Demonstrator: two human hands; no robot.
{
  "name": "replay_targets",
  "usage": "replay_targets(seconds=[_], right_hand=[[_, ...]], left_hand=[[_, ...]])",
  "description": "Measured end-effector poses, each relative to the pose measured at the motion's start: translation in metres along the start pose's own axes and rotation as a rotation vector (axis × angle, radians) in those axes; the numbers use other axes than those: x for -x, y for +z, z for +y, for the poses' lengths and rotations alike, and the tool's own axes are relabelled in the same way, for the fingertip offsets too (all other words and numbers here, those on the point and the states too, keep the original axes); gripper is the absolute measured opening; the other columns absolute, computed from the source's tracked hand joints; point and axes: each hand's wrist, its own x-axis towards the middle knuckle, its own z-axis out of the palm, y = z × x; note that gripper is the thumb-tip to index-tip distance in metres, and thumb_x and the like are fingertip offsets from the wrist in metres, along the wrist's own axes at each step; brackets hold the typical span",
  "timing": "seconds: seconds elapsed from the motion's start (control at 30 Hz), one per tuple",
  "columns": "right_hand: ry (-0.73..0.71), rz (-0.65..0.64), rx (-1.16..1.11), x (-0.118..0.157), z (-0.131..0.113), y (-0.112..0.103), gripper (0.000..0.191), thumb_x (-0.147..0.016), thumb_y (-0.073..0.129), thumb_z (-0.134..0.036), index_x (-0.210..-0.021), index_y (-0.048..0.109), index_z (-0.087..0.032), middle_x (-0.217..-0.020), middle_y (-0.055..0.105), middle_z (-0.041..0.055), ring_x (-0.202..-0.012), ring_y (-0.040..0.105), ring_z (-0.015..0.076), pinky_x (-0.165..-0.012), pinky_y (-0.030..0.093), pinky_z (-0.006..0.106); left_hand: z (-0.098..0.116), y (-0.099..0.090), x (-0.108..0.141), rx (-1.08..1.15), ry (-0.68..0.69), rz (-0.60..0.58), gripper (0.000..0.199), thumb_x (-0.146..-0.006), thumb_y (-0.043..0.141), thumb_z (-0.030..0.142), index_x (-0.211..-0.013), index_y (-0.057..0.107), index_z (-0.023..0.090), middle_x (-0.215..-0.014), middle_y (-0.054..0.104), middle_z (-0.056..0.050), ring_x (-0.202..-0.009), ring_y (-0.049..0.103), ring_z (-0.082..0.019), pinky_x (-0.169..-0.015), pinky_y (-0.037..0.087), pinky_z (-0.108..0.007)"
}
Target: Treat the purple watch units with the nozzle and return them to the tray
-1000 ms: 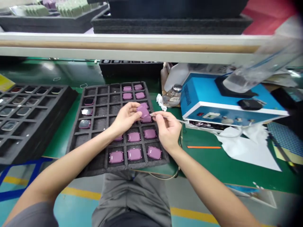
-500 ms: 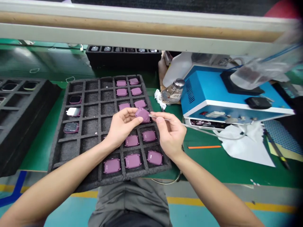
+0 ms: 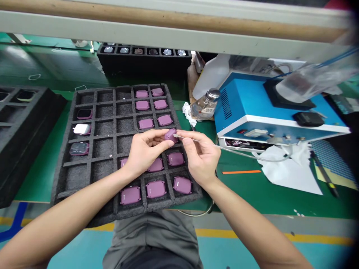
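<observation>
In my left hand [image 3: 148, 149] is a purple watch case [image 3: 170, 136], pinched between thumb and fingers above the foam tray. My right hand [image 3: 202, 157] grips a thin metal-tipped tube [image 3: 193, 139], its tip at the right edge of the case. Whether the tip touches the case I cannot tell. Below both hands lies a black foam tray [image 3: 103, 165] with square compartments. More purple watch cases [image 3: 156, 189] fill its right columns. On its left side sit a white-topped piece [image 3: 82, 129] and a dark-screened watch [image 3: 79, 148].
A blue-and-white machine [image 3: 252, 108] stands at the right, the tube running toward it. Nearby are a glass bottle [image 3: 206, 104], crumpled tissue [image 3: 189, 114], an orange strip [image 3: 241, 172] and white paper [image 3: 294, 175]. Another foam tray [image 3: 36, 123] is at left. A shelf beam [image 3: 168, 31] crosses above.
The watch case has turned and tilted in my left hand, so it shows narrower against the tip. The camera view has shifted slightly; my right hand keeps its grip.
</observation>
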Motion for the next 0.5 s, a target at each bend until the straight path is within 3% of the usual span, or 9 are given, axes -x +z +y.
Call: replay_targets(seconds=[0.5], right_hand=[[0.042,-0.004,0.010,-0.0003,-0.0010,0.0005,0.014,-0.095,0.064,-0.030,-0.100,0.075,-0.025,-0.103,0.078,0.0058,-0.098,0.076,0.0214,-0.090,0.065,0.038]], left_hand=[[0.0002,0.0000,0.0015,-0.037,0.003,0.010,0.038,-0.068,0.089,0.029,-0.103,0.081,0.016,-0.095,0.080,-0.007,-0.085,0.073,-0.021,-0.087,0.059,-0.036]])
